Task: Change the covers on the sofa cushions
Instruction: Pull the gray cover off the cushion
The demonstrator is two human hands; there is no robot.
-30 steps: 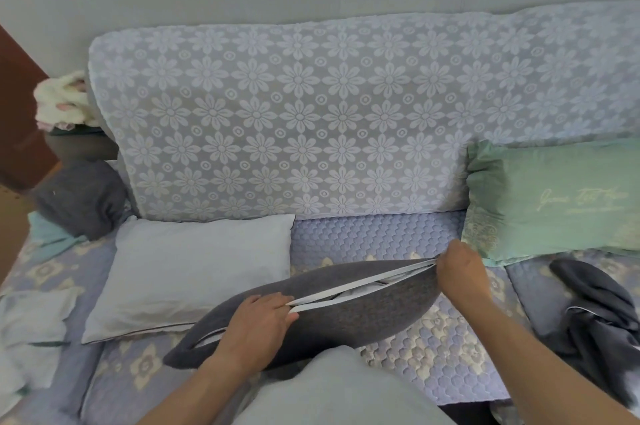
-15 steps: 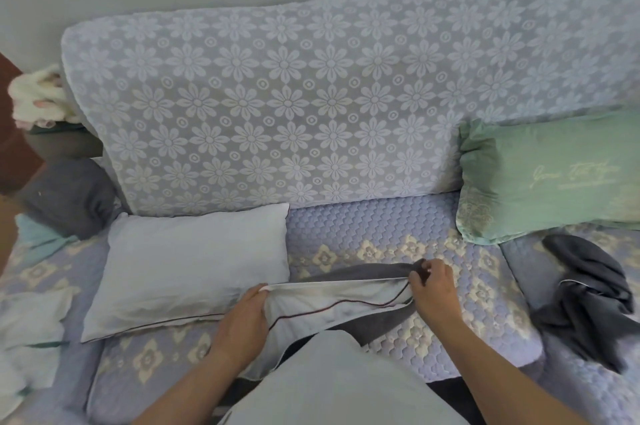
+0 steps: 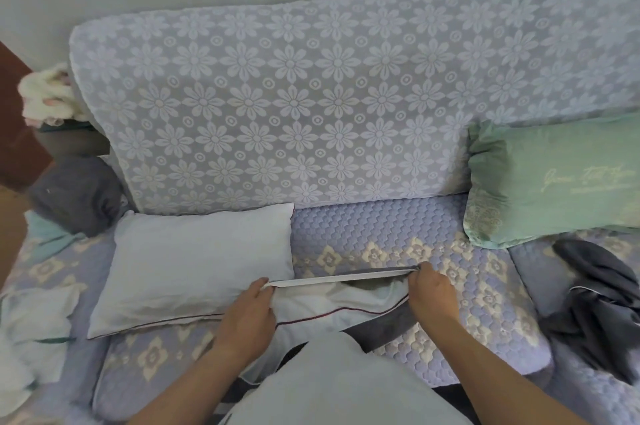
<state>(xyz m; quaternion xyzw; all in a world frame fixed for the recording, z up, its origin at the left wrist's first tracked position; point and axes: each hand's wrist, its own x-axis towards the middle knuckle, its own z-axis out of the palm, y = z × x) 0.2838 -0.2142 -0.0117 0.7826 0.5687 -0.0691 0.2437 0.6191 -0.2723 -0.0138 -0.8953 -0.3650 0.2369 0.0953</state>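
Both grips are closed in pinches on the far edge of the dark grey cover (image 3: 388, 322), which is held taut in a straight line between them. The left hand (image 3: 247, 317) pinches that edge at its left end, thumb against curled fingers; the right hand (image 3: 431, 296) pinches it at the right end. Below the stretched edge, the white inner cushion (image 3: 329, 307) with a dark red piping line is seen inside the open cover, lying on the quilted sofa seat (image 3: 398, 234) directly before the person. Just left of the left hand, a bare white cushion (image 3: 194, 265) is laid on the seat. Farther right, a green cushion (image 3: 554, 179) is propped against the floral backrest (image 3: 311, 95), with a crumpled grey cover (image 3: 602, 300) beneath it.
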